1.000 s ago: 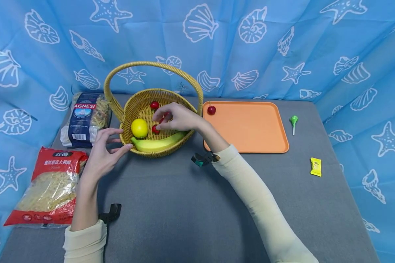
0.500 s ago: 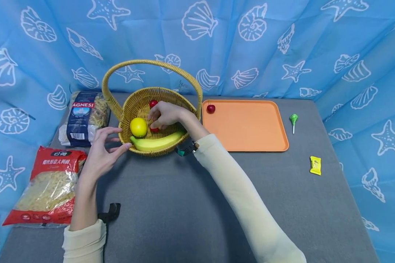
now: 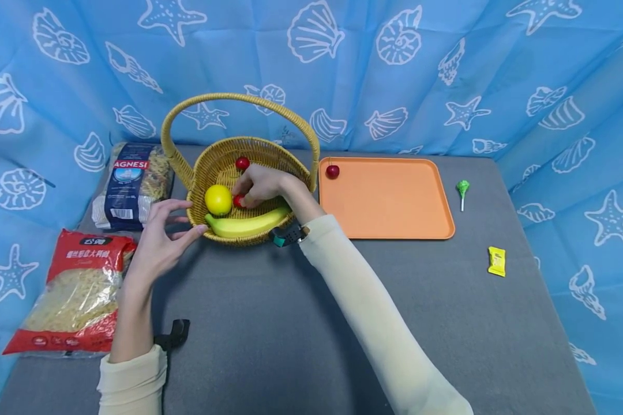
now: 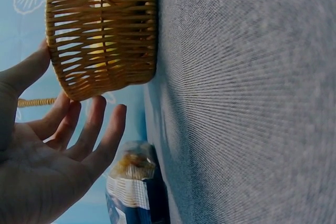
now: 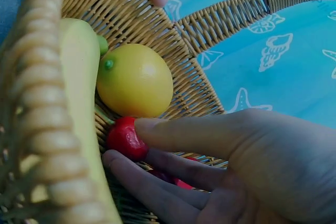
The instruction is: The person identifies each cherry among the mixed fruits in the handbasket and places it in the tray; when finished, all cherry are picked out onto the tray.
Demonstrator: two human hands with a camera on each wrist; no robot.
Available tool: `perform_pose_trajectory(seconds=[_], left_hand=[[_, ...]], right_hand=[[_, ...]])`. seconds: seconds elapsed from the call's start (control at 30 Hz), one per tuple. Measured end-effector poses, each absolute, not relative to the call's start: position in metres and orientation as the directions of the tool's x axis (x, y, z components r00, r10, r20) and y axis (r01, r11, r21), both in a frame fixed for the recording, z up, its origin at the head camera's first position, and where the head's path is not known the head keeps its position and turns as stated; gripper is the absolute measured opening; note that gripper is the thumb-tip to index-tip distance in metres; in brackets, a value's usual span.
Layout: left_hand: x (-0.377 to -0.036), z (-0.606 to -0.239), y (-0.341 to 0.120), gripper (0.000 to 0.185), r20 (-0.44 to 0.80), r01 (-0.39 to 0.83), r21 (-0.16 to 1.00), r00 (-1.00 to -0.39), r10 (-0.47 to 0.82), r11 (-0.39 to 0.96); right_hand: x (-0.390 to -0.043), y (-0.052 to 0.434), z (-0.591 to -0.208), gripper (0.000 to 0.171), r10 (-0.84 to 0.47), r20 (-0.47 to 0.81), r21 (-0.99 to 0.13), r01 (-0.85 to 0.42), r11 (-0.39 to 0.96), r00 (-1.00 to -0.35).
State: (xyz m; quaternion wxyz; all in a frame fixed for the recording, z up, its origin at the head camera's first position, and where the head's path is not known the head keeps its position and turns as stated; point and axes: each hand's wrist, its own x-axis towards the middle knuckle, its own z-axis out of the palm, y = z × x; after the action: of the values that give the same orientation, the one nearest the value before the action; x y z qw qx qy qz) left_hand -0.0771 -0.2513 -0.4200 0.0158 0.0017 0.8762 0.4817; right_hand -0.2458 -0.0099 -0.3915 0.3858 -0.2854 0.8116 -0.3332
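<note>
In the wicker basket, my right hand pinches a red cherry between thumb and fingers. Beside that cherry sits a yellow lemon, and a banana lies along the basket's near side. Another cherry rests toward the back of the basket. More red shows behind my right fingers in the right wrist view, mostly hidden. My left hand touches the basket's left rim with thumb and index fingertips; its other fingers extend loosely beside the wall.
To the right is an orange tray with one cherry in its corner. A green lollipop and a yellow wrapped candy lie farther right. Two pasta bags, one blue and one red, lie left. The basket's handle arches overhead.
My right hand has moved left and down into the basket, and its fingers have come around the cherry near the lemon, which has shifted slightly left. The left hand stays at the rim.
</note>
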Motion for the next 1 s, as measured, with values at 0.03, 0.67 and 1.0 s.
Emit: perform_pose_trajectory(seconds=[0.03,0.67,1.0], left_hand=[[-0.077,-0.42,-0.252,0.062,-0.026,-0.013,0.843,-1.0,0.017,0.538],[-0.078,-0.42,-0.251,0.063,-0.03,-0.017,0.842,-0.999,0.016,0.539],[-0.076,-0.419,-0.251,0.061,-0.023,-0.014,0.844,-1.0,0.011,0.536]], right_hand=[[-0.246,-0.01,-0.392,0.043,-0.724,-0.43,-0.755,-0.224,0.616,-0.54],[-0.231,0.002,-0.389,0.033,-0.725,-0.29,-0.806,-0.249,0.537,-0.625],[-0.198,0.054,-0.359,0.032,-0.799,-0.063,-0.899,-0.312,0.305,-0.598]])
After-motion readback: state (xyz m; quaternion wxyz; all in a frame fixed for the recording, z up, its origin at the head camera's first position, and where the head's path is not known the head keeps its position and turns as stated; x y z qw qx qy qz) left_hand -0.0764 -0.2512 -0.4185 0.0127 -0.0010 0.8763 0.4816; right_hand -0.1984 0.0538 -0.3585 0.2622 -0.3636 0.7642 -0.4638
